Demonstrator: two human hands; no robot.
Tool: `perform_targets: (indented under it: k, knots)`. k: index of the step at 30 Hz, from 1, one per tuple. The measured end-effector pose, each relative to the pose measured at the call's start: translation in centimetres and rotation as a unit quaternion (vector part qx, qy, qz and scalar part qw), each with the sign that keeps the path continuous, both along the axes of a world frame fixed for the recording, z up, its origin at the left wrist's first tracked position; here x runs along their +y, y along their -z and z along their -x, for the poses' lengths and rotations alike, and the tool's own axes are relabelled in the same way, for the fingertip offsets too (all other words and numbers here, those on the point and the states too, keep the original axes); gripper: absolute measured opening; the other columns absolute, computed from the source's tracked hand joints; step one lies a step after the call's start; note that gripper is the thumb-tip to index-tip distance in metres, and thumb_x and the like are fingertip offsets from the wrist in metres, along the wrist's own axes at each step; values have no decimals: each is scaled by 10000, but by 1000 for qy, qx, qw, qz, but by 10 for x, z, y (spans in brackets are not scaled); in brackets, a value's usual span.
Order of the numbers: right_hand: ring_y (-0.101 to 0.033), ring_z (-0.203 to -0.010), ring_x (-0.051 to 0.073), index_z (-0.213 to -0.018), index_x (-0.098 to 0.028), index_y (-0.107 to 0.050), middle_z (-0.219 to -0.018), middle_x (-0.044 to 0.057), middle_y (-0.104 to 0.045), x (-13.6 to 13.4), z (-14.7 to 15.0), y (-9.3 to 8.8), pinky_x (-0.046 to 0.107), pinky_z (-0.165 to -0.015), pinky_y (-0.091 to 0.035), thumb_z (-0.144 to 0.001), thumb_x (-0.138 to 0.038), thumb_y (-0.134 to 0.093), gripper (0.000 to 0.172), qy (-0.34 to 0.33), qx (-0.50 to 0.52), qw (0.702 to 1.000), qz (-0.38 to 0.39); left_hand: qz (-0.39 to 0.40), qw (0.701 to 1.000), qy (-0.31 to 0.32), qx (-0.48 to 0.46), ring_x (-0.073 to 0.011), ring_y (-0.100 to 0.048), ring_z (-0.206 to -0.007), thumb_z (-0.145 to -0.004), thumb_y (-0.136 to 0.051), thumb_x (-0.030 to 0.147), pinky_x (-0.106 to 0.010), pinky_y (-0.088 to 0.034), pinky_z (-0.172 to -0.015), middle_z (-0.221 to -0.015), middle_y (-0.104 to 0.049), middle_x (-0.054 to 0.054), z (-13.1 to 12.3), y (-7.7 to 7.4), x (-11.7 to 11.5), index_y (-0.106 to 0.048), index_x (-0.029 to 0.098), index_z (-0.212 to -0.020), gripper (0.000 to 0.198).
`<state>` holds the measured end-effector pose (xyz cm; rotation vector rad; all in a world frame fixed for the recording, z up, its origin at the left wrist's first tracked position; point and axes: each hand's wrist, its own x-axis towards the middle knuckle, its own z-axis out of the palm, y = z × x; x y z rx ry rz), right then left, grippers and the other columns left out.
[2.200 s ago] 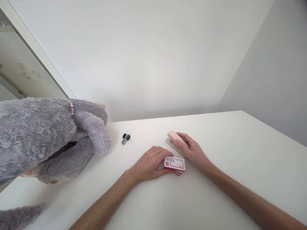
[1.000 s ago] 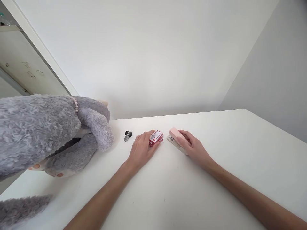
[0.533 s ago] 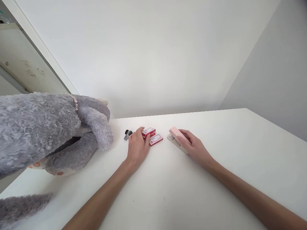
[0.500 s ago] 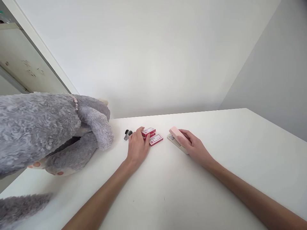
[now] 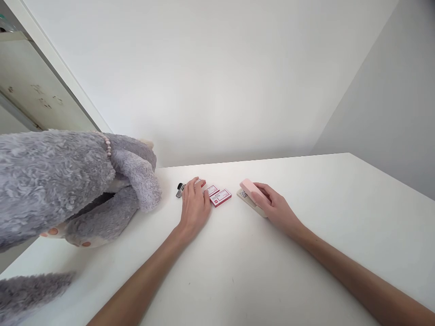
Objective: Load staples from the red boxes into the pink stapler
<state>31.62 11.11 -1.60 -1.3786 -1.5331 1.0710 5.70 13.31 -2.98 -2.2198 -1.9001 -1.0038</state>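
Three small red and white boxes lie side by side on the white table (image 5: 258, 271). My left hand (image 5: 194, 206) lies over the leftmost box (image 5: 201, 183), fingers curled on it; the middle box (image 5: 212, 190) touches my fingertips and the right box (image 5: 220, 197) lies apart. My right hand (image 5: 276, 208) is wrapped round a pink stapler (image 5: 250, 192) that rests on the table.
A large grey plush toy (image 5: 68, 181) with a pink bead collar lies at the left. A small black and silver clip (image 5: 180, 190) sits between the toy and my left hand. Walls stand behind and to the right.
My left hand slid the stacked boxes away from me toward the clip and spread them into a row. My right hand stayed on the stapler.
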Motion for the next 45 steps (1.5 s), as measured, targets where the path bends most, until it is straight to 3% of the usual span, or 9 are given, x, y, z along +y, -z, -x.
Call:
perform_targets:
  k: [8,13,16,20,27,32,36,41,45]
  knots:
    - [-610,-1277,285,-1345,-335,-601,-1414,40,-651,1,0,0,438,-1025,-510,-969,-603,-528,468,0,-4,1000,-9,27,997,45,60,-303,-443,-1424,-1037,-449,421,-536,-327,-1200,-1421,-587,-98,-7,-1,-4,-611,248,-1237,310]
    - [-615,-1268,289,-1351,-336,-601,-1412,40,-653,1,0,0,437,-1015,-517,-966,-611,-523,480,1,-9,1000,-7,43,995,53,68,-361,-345,-1489,-975,-531,576,-585,-329,-1191,-1524,-462,-150,-9,-2,-9,-568,253,-1356,502]
    - [-613,-1268,291,-1352,-335,-598,-1415,44,-649,1,0,0,442,-1021,-512,-968,-615,-519,482,1,-11,1000,-5,69,992,74,81,-387,-262,-1534,-971,-535,571,-615,-316,-1198,-1614,-366,-148,-7,-2,-10,-527,254,-1431,559]
    - [-616,-1261,289,-1350,-337,-596,-1410,39,-652,1,0,0,441,-1023,-508,-969,-624,-516,484,3,-15,1000,-1,67,989,89,102,-360,-283,-1527,-1006,-490,496,-591,-297,-1227,-1560,-458,-119,-7,-4,-10,-553,256,-1421,484]
    - [-618,-1262,294,-1346,-332,-602,-1406,46,-655,0,0,-1,442,-1013,-517,-970,-619,-516,480,-1,-15,1000,-3,28,992,68,99,-347,-477,-1368,-986,-541,452,-574,-409,-1130,-1439,-530,-164,-11,-7,-12,-612,241,-1337,415]
    - [-614,-1272,296,-1358,-331,-597,-1409,50,-653,0,0,-2,442,-1021,-515,-972,-613,-518,485,0,-17,1000,-5,33,992,72,94,-368,-371,-1474,-977,-550,472,-595,-338,-1187,-1577,-424,-152,-9,-5,-11,-587,234,-1363,455]
    - [-623,-1251,291,-1342,-336,-611,-1388,40,-665,-1,0,-4,435,-1015,-517,-966,-612,-526,473,1,-15,1000,-3,35,991,79,104,-347,-402,-1464,-995,-518,461,-558,-354,-1181,-1518,-523,-115,-8,-3,-10,-587,258,-1361,424]
    - [-622,-1246,295,-1346,-334,-607,-1397,44,-659,-2,0,-5,439,-1006,-517,-971,-612,-517,475,-1,-20,1000,3,4,992,32,118,-359,-518,-1298,-983,-535,444,-562,-405,-1072,-1336,-634,-118,-10,-4,-9,-636,254,-1240,335]
    - [-621,-1245,298,-1344,-339,-608,-1395,43,-658,-3,0,-8,442,-1004,-517,-973,-611,-515,470,-2,-20,1000,6,-5,993,-18,115,-379,-529,-1190,-944,-580,464,-595,-397,-1042,-1259,-622,-170,-10,-2,-8,-618,199,-1233,395]
